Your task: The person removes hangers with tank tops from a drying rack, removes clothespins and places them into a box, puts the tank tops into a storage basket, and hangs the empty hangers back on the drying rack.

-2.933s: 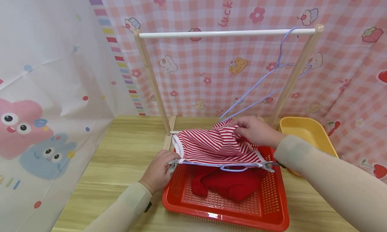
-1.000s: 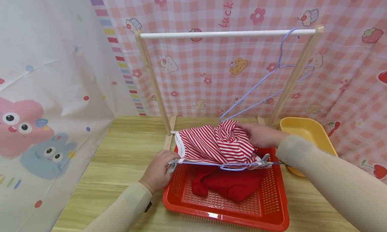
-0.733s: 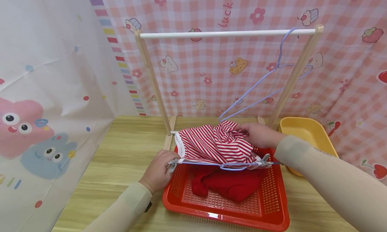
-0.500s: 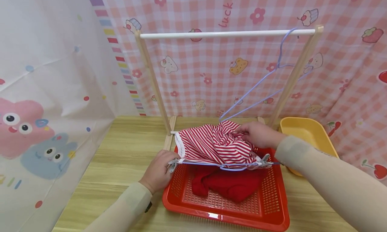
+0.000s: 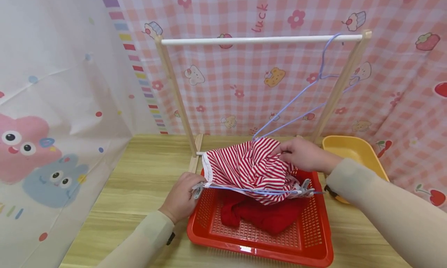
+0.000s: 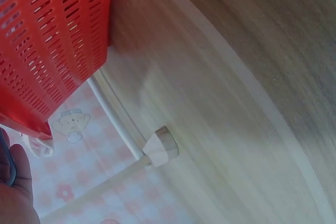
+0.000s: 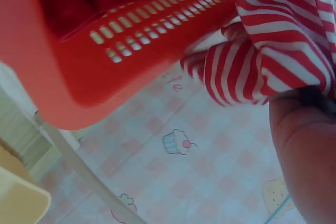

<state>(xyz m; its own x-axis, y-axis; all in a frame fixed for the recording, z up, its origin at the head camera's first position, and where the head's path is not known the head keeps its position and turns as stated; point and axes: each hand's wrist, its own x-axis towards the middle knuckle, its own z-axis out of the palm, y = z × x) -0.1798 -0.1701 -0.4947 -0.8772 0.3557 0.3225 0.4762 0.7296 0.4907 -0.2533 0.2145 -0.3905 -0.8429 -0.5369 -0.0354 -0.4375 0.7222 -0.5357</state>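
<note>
Red-striped garment (image 5: pixel 252 169) between left hand (image 5: pixel 182 196) and right hand (image 5: pixel 307 155)

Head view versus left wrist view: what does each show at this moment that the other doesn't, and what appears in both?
Only the head view: the right hand, the stripes of the striped garment, the red cloth in the red basket, the yellow tray, and the blue hanger on the top rail.
Only the left wrist view: the outer face of the basket's left wall.
Both: the left hand, basket, rack, table and checked backdrop. White material in the wrist view may be garment trim; I can't be sure.
</note>
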